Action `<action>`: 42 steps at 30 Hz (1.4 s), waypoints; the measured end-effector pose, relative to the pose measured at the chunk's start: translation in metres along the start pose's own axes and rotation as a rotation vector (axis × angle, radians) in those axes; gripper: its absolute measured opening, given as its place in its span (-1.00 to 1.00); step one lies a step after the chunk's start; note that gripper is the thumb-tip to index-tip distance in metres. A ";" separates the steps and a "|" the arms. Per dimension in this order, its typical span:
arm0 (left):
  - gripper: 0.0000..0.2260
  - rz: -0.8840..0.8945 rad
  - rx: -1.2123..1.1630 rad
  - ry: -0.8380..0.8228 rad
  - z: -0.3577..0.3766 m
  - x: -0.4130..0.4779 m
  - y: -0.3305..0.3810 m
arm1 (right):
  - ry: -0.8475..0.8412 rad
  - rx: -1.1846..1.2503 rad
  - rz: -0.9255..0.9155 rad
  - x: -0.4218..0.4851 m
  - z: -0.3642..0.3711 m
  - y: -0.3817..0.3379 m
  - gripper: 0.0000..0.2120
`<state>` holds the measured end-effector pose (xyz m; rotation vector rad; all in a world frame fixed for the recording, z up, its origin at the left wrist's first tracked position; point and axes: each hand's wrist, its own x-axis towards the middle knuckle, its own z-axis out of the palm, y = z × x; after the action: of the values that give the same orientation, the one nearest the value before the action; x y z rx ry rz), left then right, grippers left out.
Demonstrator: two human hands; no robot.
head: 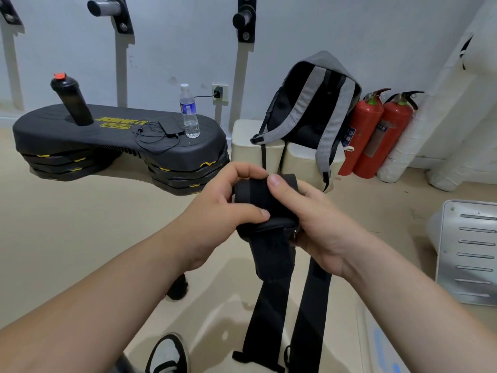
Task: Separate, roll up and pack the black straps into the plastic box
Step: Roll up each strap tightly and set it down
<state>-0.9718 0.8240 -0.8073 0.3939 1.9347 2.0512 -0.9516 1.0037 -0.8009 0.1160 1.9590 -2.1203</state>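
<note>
The left fingers (248, 170) curl over the top of the roll (255, 196) of black strap, and the left thumb presses its front edge. The right thumb (277, 185) lies across the roll's top, while the other right fingers wrap behind it, mostly hidden. Both the left hand (220, 203) and the right hand (320, 222) thus grip the roll, which is held in the air over the floor (80, 224).

Below the roll its loose tail (269, 305) hangs down. Just right of that hangs a second strap (309, 319), whose upper end is hidden behind the right hand.

Straight behind the roll a backpack (330, 109) sits on two cream blocks (242, 141), with two extinguishers (363, 130) to their right. Behind and left of the roll stands a black step (121, 146) carrying a shaker (71, 100), a water bottle (189, 114) and a power bank (169, 129). Right of the roll is a white grille (470, 251), and below left of it a shoe (169, 354).
</note>
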 end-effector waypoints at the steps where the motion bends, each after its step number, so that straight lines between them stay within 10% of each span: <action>1: -0.56 -0.040 -0.051 0.021 0.000 0.001 0.000 | 0.011 0.011 -0.018 0.000 0.000 0.001 -0.45; 8: -0.63 -0.196 -0.078 0.017 0.012 0.002 0.001 | 0.014 0.069 -0.117 0.000 -0.007 -0.003 -0.75; 27: -0.73 -0.127 -0.135 0.058 0.009 0.003 -0.003 | 0.042 -0.107 0.106 -0.002 -0.008 -0.008 -0.43; 42: -0.48 0.027 0.159 0.101 0.009 0.003 -0.011 | 0.048 0.082 0.008 0.002 -0.009 0.000 -0.57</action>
<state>-0.9709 0.8343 -0.8178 0.3594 2.1719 1.9752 -0.9550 1.0121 -0.8025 0.1914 1.8946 -2.2130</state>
